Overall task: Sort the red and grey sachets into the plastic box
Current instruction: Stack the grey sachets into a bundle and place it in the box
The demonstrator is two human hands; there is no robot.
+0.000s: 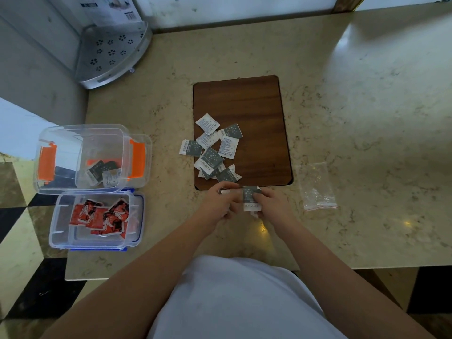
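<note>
Several grey sachets (213,148) lie in a loose pile on a brown wooden board (254,104). Just below the board's near edge, my right hand (271,204) pinches one grey sachet (251,197) upright. My left hand (220,204) is beside it, fingers closed on another sachet of which only a thin edge shows. At the left, a clear box with orange clasps (61,133) holds a few grey sachets (102,172). In front of it, a clear box with blue clasps (137,216) holds several red sachets (100,216).
An empty clear zip bag (316,189) lies right of the board. A perforated metal corner shelf (112,52) leans at the back left. The stone counter (367,118) ends at the left beside the boxes, with tiled floor below.
</note>
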